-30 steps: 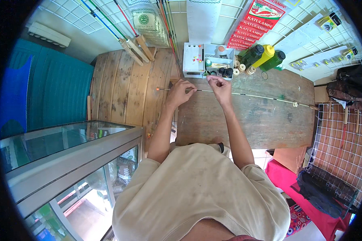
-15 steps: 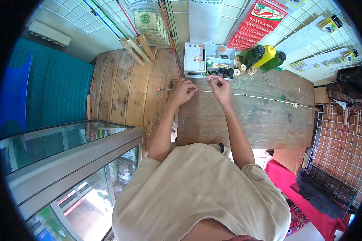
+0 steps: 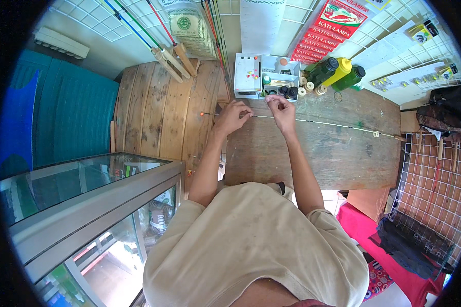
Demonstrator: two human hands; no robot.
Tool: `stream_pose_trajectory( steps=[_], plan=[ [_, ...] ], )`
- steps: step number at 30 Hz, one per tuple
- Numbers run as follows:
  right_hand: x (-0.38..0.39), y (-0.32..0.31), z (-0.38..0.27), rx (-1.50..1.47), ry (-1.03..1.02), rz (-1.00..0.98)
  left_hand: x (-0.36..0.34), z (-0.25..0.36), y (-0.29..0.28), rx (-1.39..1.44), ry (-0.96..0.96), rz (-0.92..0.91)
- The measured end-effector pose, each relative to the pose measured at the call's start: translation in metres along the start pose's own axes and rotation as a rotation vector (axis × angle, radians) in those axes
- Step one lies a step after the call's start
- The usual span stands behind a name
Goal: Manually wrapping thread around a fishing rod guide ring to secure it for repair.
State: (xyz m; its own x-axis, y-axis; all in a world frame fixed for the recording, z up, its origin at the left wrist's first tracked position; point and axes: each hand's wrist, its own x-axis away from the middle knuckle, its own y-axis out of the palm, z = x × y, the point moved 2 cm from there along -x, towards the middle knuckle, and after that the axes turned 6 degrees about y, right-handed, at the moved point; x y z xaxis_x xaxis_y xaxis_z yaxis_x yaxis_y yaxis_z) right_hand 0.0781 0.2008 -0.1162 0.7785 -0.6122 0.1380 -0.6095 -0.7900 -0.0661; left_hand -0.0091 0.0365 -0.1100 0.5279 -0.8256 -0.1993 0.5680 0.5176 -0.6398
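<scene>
A thin, pale fishing rod [image 3: 338, 126] lies across the wooden table from left to right, with an orange bead-like piece [image 3: 202, 114] beyond its left end. My left hand [image 3: 232, 118] is closed on the rod near that end, thumb and fingertips pinched together. To its right, my right hand [image 3: 283, 115] is raised over the rod with thumb and forefinger pinched. Whatever those fingers hold is too fine to make out. A small pale ring-shaped piece [image 3: 376, 134] sits on the rod toward its right end.
Behind my hands stands a white compartment box [image 3: 248, 95] with small bottles and coloured bits. Wooden spools [image 3: 320, 90], dark green bottles [image 3: 349, 79] and a yellow bottle [image 3: 338, 75] stand right of it. Rods with wooden handles [image 3: 183, 60] lean at the back left; a glass cabinet [image 3: 102, 192] is near left.
The fingertips of my right hand have shifted very slightly. My left hand and the rod look the same.
</scene>
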Motion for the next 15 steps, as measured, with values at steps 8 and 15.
stream_pose_trajectory(
  steps=[8,15],
  plan=[
    [0.0011,0.0020,-0.0029,-0.002,-0.014,-0.012,-0.0029,0.0019,-0.0015,-0.031,-0.025,-0.084],
    [0.0010,0.0019,-0.0007,0.026,-0.030,-0.007,-0.0029,0.0030,-0.0052,-0.048,-0.018,-0.154]
  ],
)
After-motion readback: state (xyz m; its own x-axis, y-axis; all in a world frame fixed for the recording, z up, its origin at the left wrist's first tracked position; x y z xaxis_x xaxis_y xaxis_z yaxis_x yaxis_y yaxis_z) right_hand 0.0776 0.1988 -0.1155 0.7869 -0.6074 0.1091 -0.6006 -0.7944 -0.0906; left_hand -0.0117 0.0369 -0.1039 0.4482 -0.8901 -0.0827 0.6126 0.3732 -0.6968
